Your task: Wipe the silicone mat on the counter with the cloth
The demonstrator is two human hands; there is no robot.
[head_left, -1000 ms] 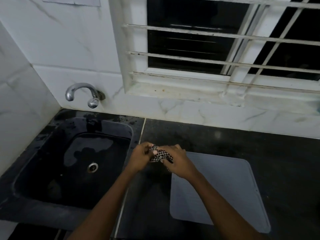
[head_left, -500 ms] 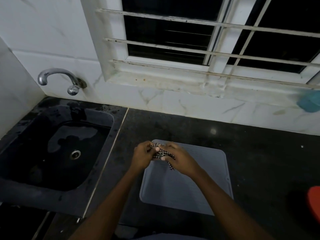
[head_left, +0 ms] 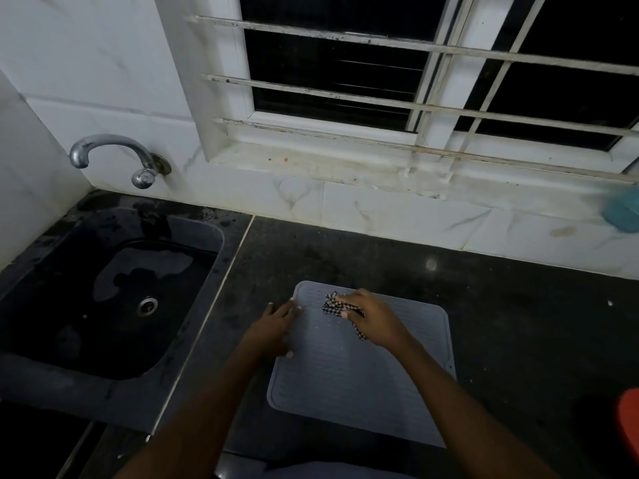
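- Head view: a dark stone worktop (head_left: pixel 345 257) runs below a white tiled wall and a barred window (head_left: pixel 397 81) with black panes.
- On the left of the worktop a black sink (head_left: pixel 45 361) is sunk in, wet patches on its floor around the drain; a chrome tap (head_left: pixel 114 153) comes out of the wall above it.
- A pale grey silicone mat (head_left: pixel 352 382), ribbed and with rounded corners, lies flat on the worktop just to the right of the sink seam.
- The right hand (head_left: pixel 371 319) rests on the far part of the mat, its fingers curled over a bunched black-and-white checked cloth (head_left: pixel 333 304), pressing it onto the mat surface; cloth ends show ahead of the fingers and beneath the palm.
- The left hand (head_left: pixel 273 328) lies flat with fingers spread at the mat's left edge, fingertips on the mat, holding nothing.
- At the right edge, a teal object (head_left: pixel 622 212) sits by the wall and a red object (head_left: pixel 629 420) on the worktop; both are cut off and unclear.
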